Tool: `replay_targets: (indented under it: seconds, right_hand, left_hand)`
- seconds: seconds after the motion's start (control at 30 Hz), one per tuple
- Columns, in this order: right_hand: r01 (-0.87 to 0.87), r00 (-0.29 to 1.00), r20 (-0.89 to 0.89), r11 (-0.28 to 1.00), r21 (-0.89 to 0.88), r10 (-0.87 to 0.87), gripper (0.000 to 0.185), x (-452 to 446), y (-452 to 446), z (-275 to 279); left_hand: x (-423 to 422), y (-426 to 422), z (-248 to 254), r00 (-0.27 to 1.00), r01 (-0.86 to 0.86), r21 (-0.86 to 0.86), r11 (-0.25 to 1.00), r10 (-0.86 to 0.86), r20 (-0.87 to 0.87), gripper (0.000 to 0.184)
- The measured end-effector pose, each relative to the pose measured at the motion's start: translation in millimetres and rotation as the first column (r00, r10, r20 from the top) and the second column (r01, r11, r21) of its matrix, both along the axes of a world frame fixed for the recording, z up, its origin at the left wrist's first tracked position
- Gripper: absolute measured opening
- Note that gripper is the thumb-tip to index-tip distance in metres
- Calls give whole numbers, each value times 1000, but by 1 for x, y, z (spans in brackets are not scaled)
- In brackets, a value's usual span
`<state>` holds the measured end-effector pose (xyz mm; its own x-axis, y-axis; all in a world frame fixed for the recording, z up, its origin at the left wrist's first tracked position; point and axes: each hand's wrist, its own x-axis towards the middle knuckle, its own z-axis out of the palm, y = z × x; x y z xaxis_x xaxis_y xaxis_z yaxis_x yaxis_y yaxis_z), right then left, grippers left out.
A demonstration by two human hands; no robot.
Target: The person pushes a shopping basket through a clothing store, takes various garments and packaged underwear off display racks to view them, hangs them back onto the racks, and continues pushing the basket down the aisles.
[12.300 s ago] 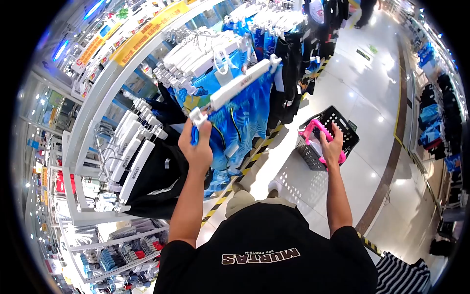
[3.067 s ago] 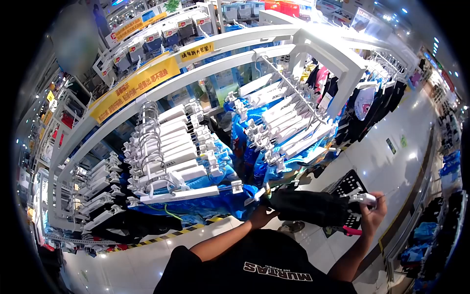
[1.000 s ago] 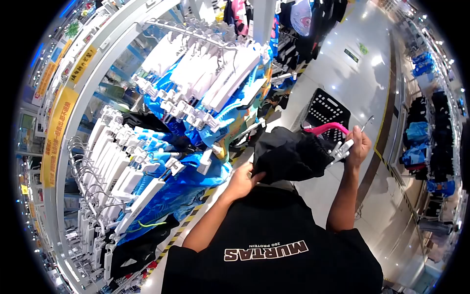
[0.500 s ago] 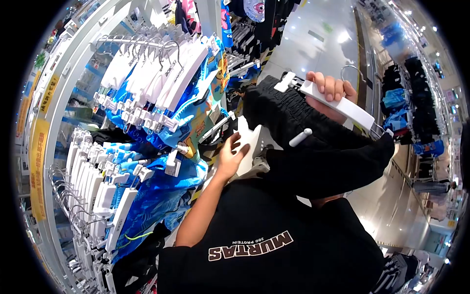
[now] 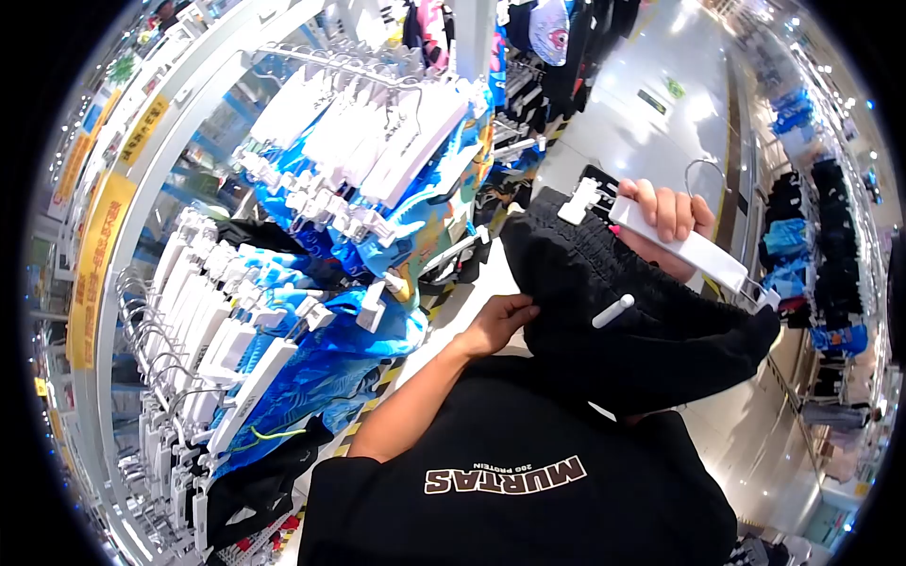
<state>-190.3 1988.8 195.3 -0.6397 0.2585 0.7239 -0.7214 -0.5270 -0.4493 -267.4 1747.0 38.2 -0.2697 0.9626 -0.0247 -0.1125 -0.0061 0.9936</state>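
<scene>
My right hand (image 5: 668,222) is wrapped round a white clip hanger (image 5: 687,247), raised at the right with its metal hook pointing up. From the hanger hangs a black garment with a gathered elastic waistband (image 5: 604,259), probably shorts or trousers; a white clip (image 5: 578,201) grips its waist. My left hand (image 5: 500,324) is closed, its thumb and fingers pinching the garment's left edge. A short white rod-like piece (image 5: 613,311) shows against the black cloth; what it belongs to I cannot tell.
At the left, a white rack (image 5: 90,396) carries two rows of white hangers (image 5: 377,141) with blue patterned swimwear (image 5: 326,368). More clothes (image 5: 793,236) hang on the far right, across a shiny aisle floor (image 5: 651,94). Yellow signs (image 5: 99,269) line the rack's side.
My left hand has gone from spread fingers beside the garment to pinching its edge. The view has shifted, so the rack appears further right and lower. My right hand keeps hold of the hanger.
</scene>
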Motion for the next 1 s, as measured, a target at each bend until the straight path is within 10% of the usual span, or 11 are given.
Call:
replay_targets:
  seconds: [0.17,0.3,0.57,1.0]
  right_hand:
    - [464,841,203,861,209,-502,45,-24,-34,5]
    - [436,491,417,631,642,-765,45,-53,-74,44]
    - [390,446,-191,-2,921,-875,38,-145,-104,49]
    - [713,368,-260,91,695,-893,19,-135,-96,7]
  left_hand:
    - [2,-13,-11,980,-200,-159,967,198,-23,18]
    - [-12,-16,-53,959,-278,-117,953,283,29,19]
    - [-29,-60,-109,874,-474,-319,821,482,-58,26]
    - [-27,-146,-229,858,-470,-644,603,483,-174,37]
